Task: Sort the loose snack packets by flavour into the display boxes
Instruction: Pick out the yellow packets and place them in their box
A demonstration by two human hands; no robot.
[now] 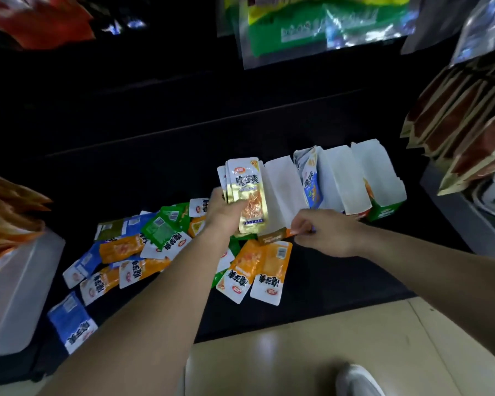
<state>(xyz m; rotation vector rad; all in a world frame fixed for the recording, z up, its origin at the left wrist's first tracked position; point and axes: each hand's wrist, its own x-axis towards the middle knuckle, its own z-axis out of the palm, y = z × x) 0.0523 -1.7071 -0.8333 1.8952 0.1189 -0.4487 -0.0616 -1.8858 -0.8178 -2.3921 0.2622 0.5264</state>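
Note:
My left hand (223, 210) grips a stack of gold packets (247, 192), held upright just left of the display boxes. My right hand (320, 232) pinches the front edge of the nearest white display box (283, 190) at its orange-brown flap. Two more boxes stand to the right: one (336, 178) with blue packets (312, 184) beside it, and a green-fronted box (379, 175). Loose orange, blue and green packets (160, 247) lie scattered on the dark shelf, with two orange packets (257, 272) under my arms.
A translucent plastic bin (15, 287) sits at the left edge. Hanging snack bags (463, 124) crowd the right side and bags (312, 27) hang above. The shelf's front edge meets a tiled floor (326, 352), where a shoe (357, 381) shows.

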